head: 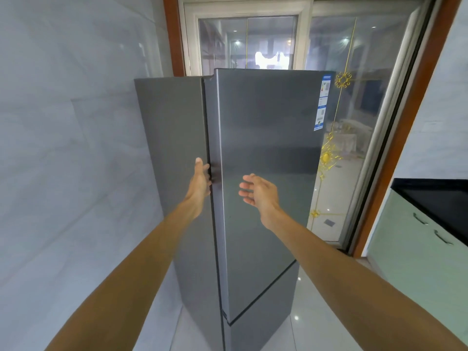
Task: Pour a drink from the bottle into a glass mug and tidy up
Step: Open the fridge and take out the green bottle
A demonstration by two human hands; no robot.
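A person stands before a tall grey fridge [263, 173], left hand [201, 182] at the front corner with fingers curled around the edge of the upper door [268, 153], grasping it. The right hand [258, 190] hovers open and empty just before the door's face. No bottle or glass mug is in view; a black worktop [440, 198] sits at right.

The tall grey fridge [266, 160] had a brushed, faintly reflective metal finish; the pale tiled wall [63, 122] and white floor tiles [311, 323] looked glossy.
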